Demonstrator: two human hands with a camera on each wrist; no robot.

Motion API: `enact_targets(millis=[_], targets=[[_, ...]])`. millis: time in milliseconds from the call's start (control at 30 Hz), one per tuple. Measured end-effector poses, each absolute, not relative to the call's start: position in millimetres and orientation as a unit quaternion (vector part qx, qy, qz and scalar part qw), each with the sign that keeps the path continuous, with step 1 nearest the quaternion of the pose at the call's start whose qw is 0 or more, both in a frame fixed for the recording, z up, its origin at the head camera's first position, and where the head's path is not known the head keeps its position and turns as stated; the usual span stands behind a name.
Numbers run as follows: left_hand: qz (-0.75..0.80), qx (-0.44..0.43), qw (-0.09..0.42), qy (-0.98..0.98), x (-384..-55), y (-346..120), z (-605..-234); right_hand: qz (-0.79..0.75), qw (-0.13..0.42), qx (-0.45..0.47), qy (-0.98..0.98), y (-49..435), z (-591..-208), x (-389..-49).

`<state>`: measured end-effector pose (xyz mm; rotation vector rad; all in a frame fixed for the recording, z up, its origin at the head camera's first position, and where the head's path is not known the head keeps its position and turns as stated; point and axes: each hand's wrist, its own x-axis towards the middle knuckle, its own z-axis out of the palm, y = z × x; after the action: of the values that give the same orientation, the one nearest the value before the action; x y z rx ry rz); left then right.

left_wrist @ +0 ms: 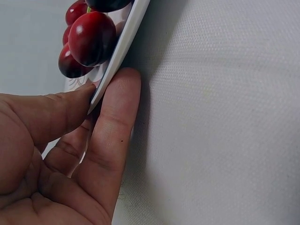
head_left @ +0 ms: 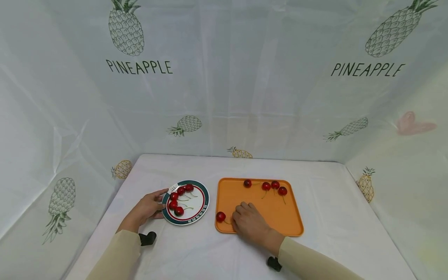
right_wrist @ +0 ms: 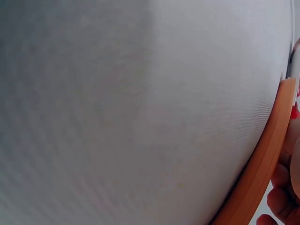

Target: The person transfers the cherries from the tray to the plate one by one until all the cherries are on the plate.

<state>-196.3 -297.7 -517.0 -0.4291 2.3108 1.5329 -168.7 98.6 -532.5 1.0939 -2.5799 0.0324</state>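
A round plate [head_left: 198,199] with a white middle and a dark green rim lies at the left of the table. Several red cherries [head_left: 173,205] with stems sit along its left half. My left hand [head_left: 147,206] pinches the plate's left edge, thumb above and fingers beneath, as the left wrist view shows. On the orange tray [head_left: 280,217], my right hand [head_left: 251,224] has its fingers curled at the stem of a red cherry [head_left: 220,216] in the near left corner. Its fingertips are mostly hidden; the stem runs up to them.
Several more cherries [head_left: 266,186] lie toward the tray's far side. A white cloth [head_left: 196,252] covers the table. Behind it hangs a pale sheet [head_left: 224,89] printed with pineapples. Each wrist carries a small black camera mount [head_left: 274,263].
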Motion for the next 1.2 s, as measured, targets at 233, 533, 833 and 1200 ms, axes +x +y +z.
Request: enact_targets(millis=[233,533,833,1200], targets=[[0.54,-0.151,0.166,0.811,-196,-298,-516,0.019,0.174,0.388,-0.905,100,-534,-171],[0.538,-0.158,0.166,0.811,-196,-299,-519,0.009,0.144,0.402,-0.904,86,-535,-171],[0.538,-0.159,0.168,0.811,-197,-300,-521,-0.002,0.14,0.386,-0.912,78,-537,-170],[0.537,-0.15,0.166,0.813,-197,-299,-517,0.002,0.16,0.388,-0.908,83,-533,-171]])
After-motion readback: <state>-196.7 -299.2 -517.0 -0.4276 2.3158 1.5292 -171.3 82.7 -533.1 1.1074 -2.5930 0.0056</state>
